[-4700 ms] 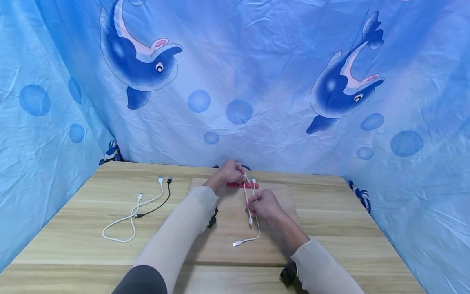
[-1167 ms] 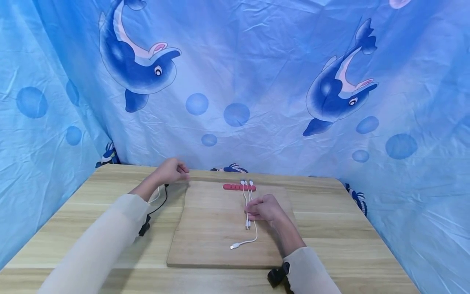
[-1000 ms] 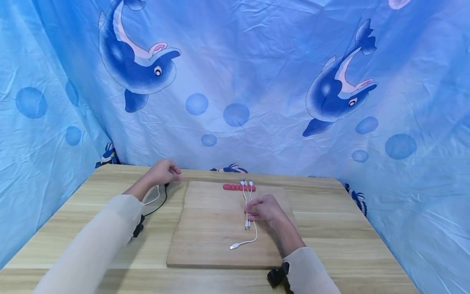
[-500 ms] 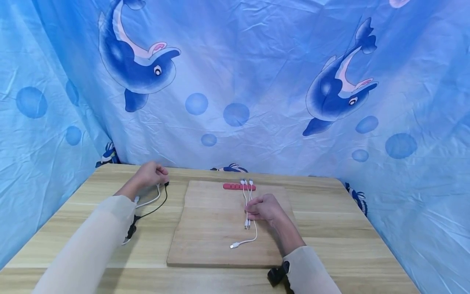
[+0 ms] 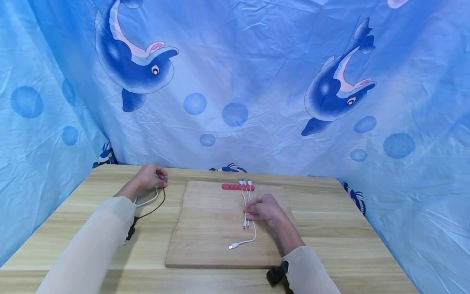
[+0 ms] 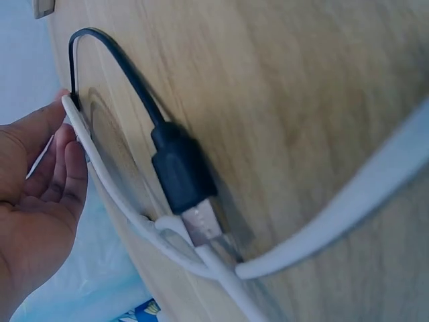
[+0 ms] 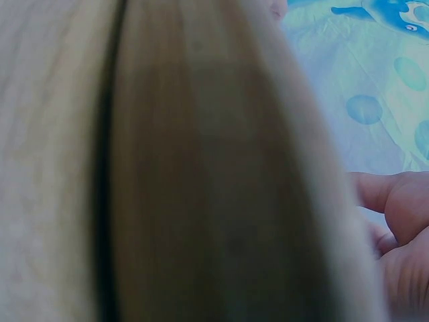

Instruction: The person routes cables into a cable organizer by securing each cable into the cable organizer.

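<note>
On the left of the table, my left hand (image 5: 149, 176) pinches one end of a black USB cable (image 5: 154, 209). The cable's other plug (image 6: 184, 171) lies near the wrist camera, with its metal tip showing. A white USB cable (image 5: 148, 201) lies beside it, partly hidden by my sleeve. My right hand (image 5: 265, 208) holds the middle of several white cables (image 5: 244, 198) over the wooden board (image 5: 205, 228). Their upper ends sit at a red cable holder (image 5: 231, 186). A white plug (image 5: 233, 246) trails below my fingers. The right wrist view shows only part of that hand.
The board lies on a wood-grain table (image 5: 338, 228), its front edge near me. Behind the table hangs a blue curtain (image 5: 279, 143) with dolphins. Dark wrist cameras (image 5: 277, 274) are strapped below my sleeves.
My left hand has left the red holder, moved left across the table and taken the black cable's end. A white cable now joins the others at the holder. My right hand stays put.
</note>
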Demonstrator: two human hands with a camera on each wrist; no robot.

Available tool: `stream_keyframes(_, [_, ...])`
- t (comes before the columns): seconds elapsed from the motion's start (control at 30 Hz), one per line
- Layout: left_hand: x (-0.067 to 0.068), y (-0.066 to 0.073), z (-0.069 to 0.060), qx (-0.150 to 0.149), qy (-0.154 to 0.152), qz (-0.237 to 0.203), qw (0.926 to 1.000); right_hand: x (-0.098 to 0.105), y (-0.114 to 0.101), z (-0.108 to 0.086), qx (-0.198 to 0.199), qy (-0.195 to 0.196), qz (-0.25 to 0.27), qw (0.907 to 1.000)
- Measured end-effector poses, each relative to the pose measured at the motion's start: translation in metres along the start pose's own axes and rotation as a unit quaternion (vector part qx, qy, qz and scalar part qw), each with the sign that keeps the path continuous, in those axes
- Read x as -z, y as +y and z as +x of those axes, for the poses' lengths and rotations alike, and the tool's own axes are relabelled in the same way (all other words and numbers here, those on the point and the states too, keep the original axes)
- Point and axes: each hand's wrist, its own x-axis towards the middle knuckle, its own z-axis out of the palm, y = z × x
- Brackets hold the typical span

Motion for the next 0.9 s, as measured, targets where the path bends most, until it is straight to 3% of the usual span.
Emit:
stream_keyframes(0.3, [-0.001, -0.002, 0.002, -0.041, -0.023, 0.029, 0.9985, 0.000, -0.001, -0.001, -0.002, -0.004, -0.006, 1.0000])
stream_keyframes(0.63, [-0.006, 0.012, 0.006, -0.056, -0.035, 0.045, 0.9968, 0.004, 0.001, -0.003, -0.007, 0.000, -0.010, 0.9999])
stream_keyframes(0.9, [-0.001, 0.021, 0.001, -0.056, -0.034, 0.029, 0.9975, 0.000, -0.002, -0.002, -0.001, -0.003, -0.010, 0.9999])
